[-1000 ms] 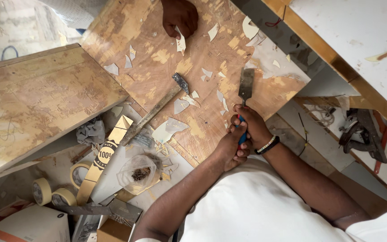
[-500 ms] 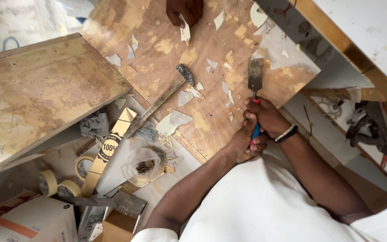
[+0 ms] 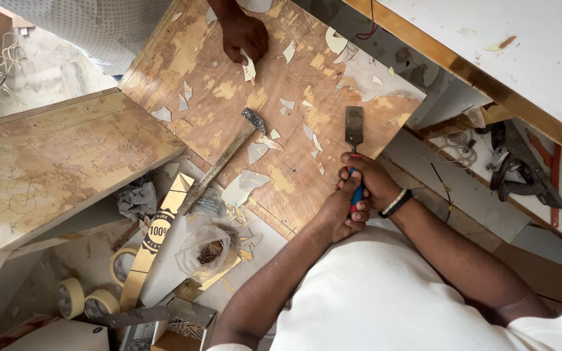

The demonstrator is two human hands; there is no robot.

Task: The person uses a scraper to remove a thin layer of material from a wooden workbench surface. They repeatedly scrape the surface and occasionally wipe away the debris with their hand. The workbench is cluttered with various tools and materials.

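Beside a long yellow box with a round black label (image 3: 157, 234) at lower left, we see our left hand (image 3: 338, 211) and right hand (image 3: 372, 182) both clenched around a blue-handled chisel (image 3: 354, 130), blade flat on the glue-stained plywood board (image 3: 216, 78).

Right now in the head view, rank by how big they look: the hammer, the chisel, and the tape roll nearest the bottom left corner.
1. hammer, longest by far, lying on the plywood board.
2. chisel, gripped by both the left hand and right hand; its handle is partly hidden.
3. tape roll, smallest.
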